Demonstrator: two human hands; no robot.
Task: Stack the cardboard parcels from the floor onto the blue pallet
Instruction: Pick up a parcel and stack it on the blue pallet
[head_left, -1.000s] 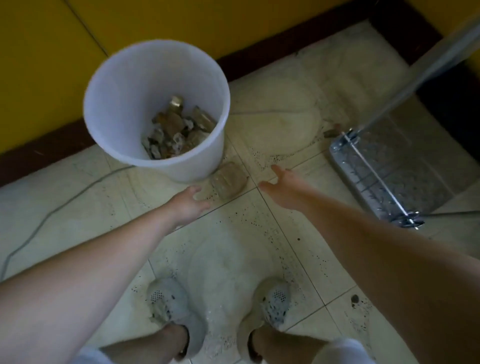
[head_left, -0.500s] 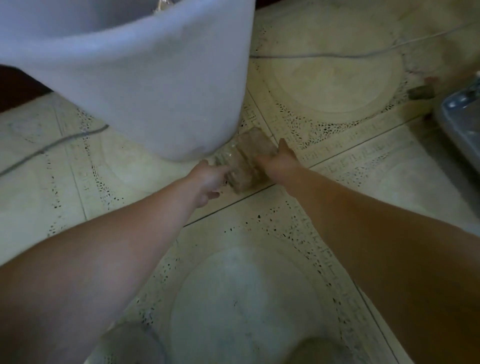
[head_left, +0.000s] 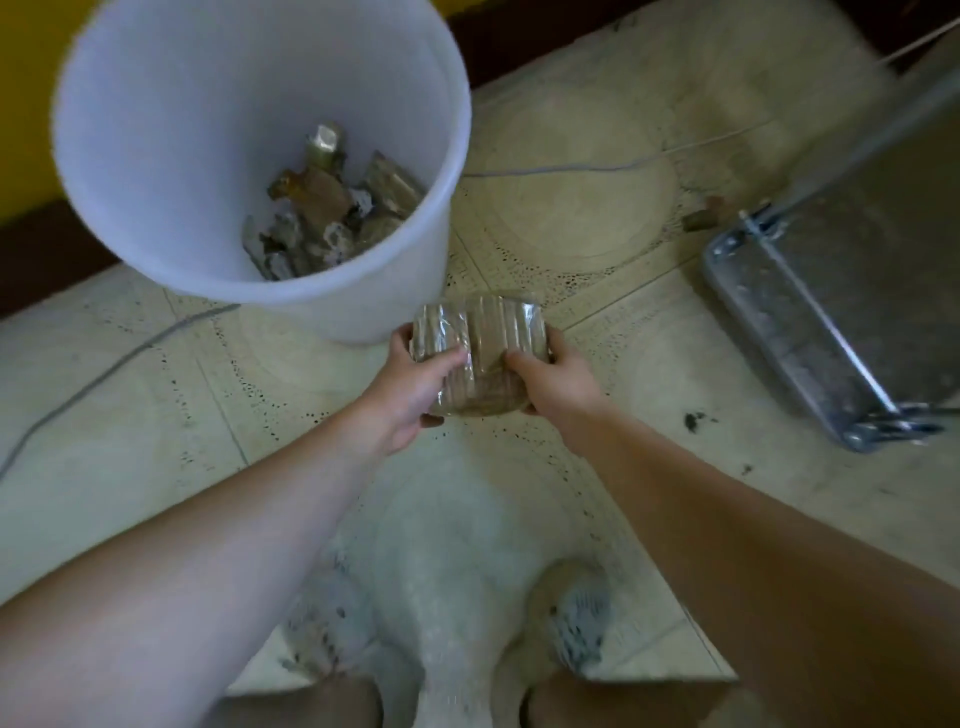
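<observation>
Two bare hands hold one small parcel (head_left: 480, 353) up off the tiled floor (head_left: 597, 218), just in front of a big white bucket (head_left: 171, 156). That parcel is brown ribbed cardboard wrapped in shiny clear plastic, and no words, labels or brand marks can be read on it. One hand, the left hand (head_left: 410, 389), grips its left side with the thumb on top and the other fingers curled under, where they cannot be seen. On the other side, the right hand (head_left: 556, 384) grips the same way, thumb on top, fingers tucked out of sight below. Inside the bucket sits a heap of small brown and grey pieces (head_left: 332, 213); they are too blurry to tell what each one is, and some shine like plastic wrap. No writing shows on the bucket either. A thin grey cable (head_left: 104, 369) runs across the floor and goes behind the bucket. To the right lies a shiny metal cart (head_left: 810, 312) with a bumpy plate, cut off by the edge of the picture. No blue colour shows on it. Two light shoes (head_left: 582, 629) show at the bottom, very blurry. Behind the bucket is a yellow wall (head_left: 26, 78) with a dark strip along its bottom.
</observation>
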